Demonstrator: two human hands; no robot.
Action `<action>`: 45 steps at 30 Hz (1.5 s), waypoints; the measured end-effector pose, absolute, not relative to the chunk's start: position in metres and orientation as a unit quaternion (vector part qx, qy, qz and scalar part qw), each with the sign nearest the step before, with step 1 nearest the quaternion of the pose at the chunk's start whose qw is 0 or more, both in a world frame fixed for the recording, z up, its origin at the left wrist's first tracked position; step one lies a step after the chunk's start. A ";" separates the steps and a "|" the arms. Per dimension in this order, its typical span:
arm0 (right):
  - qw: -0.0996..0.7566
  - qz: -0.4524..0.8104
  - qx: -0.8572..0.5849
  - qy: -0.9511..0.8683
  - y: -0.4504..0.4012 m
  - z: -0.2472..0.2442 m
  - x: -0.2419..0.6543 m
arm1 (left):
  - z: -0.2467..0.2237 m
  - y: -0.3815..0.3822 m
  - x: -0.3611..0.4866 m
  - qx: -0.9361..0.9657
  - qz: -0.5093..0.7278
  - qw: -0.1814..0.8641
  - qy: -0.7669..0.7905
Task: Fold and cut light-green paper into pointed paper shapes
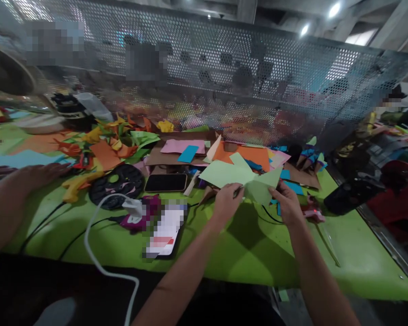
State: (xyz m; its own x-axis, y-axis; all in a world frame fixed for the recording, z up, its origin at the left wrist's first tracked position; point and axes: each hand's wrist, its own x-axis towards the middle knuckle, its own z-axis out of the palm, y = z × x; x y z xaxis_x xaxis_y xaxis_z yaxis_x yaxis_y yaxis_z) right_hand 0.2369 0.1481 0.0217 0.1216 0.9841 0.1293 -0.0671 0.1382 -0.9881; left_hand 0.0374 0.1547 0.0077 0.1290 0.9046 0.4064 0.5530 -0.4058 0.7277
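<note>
Pale green paper [229,174] with angled, cut-looking edges is held up over the table in both my hands. My left hand [227,201] pinches its lower edge near the middle; a small dark thing shows at the fingertips, too small to name. With thumb and fingers, my right hand [287,203] grips the paper's right part. I cannot tell whether it is one sheet or several. Below it the paper's shadow falls on the green tabletop. Just beyond lie an orange sheet [262,155] and blue paper pieces [294,187].
Left are a phone [166,183], a lit phone [168,233], a white cable [88,244], a dark round tray [104,192] and a yellow glue gun [76,186]. Another person's hand [44,176] rests far left. A black bottle [350,194] lies right. A perforated metal screen [204,90] stands behind.
</note>
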 end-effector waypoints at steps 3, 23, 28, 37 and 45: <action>0.564 0.481 -0.482 -0.468 0.145 0.017 0.229 | 0.003 0.153 0.039 0.756 0.405 0.159 0.489; 0.547 0.542 -0.473 -0.428 0.128 0.014 0.205 | -0.003 0.139 0.043 0.761 0.414 0.094 0.491; 0.549 0.538 -0.472 -0.433 0.128 0.013 0.202 | -0.002 0.137 0.042 0.748 0.435 0.107 0.489; 0.567 0.534 -0.481 -0.404 0.127 0.011 0.205 | -0.003 0.138 0.043 0.749 0.444 0.119 0.478; 0.578 0.531 -0.490 -0.380 0.120 0.016 0.202 | -0.006 0.133 0.047 0.725 0.469 0.098 0.494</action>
State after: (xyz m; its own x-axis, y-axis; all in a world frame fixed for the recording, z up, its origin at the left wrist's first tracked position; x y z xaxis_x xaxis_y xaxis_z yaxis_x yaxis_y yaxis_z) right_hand 0.2024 0.1195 0.0159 0.1485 0.9856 -0.0815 -0.2415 -0.0437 -0.9694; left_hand 0.0473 0.1332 -0.0063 0.0717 0.8087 0.5839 0.6237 -0.4932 0.6064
